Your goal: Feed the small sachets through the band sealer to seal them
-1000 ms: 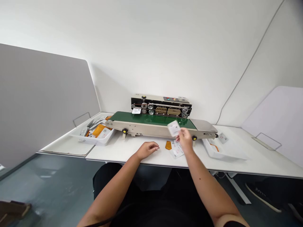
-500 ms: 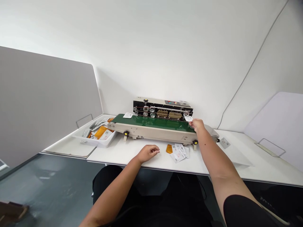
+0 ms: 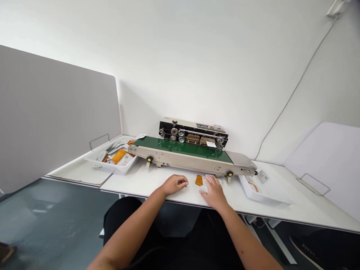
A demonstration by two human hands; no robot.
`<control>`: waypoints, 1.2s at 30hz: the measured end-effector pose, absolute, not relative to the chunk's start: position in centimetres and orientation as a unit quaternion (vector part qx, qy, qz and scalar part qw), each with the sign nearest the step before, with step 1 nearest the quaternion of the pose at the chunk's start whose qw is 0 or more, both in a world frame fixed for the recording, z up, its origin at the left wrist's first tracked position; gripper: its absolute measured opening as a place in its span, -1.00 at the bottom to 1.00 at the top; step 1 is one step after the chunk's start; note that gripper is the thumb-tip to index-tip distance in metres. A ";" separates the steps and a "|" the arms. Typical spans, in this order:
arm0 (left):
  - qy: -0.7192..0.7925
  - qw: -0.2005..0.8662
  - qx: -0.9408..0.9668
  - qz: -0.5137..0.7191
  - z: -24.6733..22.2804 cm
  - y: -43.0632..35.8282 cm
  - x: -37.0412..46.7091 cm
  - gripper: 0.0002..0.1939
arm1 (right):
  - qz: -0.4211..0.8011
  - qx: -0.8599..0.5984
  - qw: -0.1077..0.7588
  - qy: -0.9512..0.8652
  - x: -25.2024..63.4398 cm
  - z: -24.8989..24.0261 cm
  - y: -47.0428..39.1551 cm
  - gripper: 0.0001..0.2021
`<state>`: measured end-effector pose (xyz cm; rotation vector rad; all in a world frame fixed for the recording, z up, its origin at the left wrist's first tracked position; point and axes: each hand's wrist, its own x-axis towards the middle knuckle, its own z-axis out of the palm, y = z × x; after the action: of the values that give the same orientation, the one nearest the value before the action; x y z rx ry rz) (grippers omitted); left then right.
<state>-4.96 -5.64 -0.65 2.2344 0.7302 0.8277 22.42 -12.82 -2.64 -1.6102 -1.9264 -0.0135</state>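
Right Hand Down on the Packets

Across the white table [image 3: 171, 170] stands the belt machine [image 3: 182, 158], with a white tub [image 3: 119, 169] at its left end. The step in hand seems to be picking a packet from the loose group; the next move calls for a fingertip pinch on one edge. The right hand [image 3: 214, 193] lies palm down, fingers spread over white packets [image 3: 206, 185] in front of the machine — whether it grips one I cannot tell. The left hand [image 3: 176, 185] rests loosely curled, nothing visible in it — near an orange packet [image 3: 199, 180].
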 end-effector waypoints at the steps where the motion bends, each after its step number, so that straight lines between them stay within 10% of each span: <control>1: 0.277 0.320 0.849 0.316 -0.6 -5.6 -4.9 -0.78 | -0.001 -0.633 0.276 -0.723 21.8 -4.1 -13.6 -0.37; 13: 0.285 0.316 0.845 0.325 -0.3 -5.9 -4.8 -0.71 | 0.091 -0.544 0.185 -0.813 21.3 -4.3 -16.5 -0.29; 23: 0.286 0.324 0.836 0.337 -0.8 -5.5 -4.9 -0.64 | 0.221 -0.510 0.590 -0.585 19.8 -3.7 -14.8 -0.53; 28: 0.251 0.394 0.817 0.338 -1.2 -5.2 -4.8 -0.41 | 0.357 -0.476 0.612 -0.521 14.5 -3.7 -11.0 -0.46; 36: 0.298 0.478 0.731 0.385 -1.8 -4.3 -4.5 -0.55 | 0.410 -0.431 0.646 -0.478 13.4 -4.3 -10.3 -0.58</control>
<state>-4.47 -4.27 -1.77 1.7846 0.7283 0.9399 13.36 -10.25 -4.33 -0.9809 -1.0881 0.9331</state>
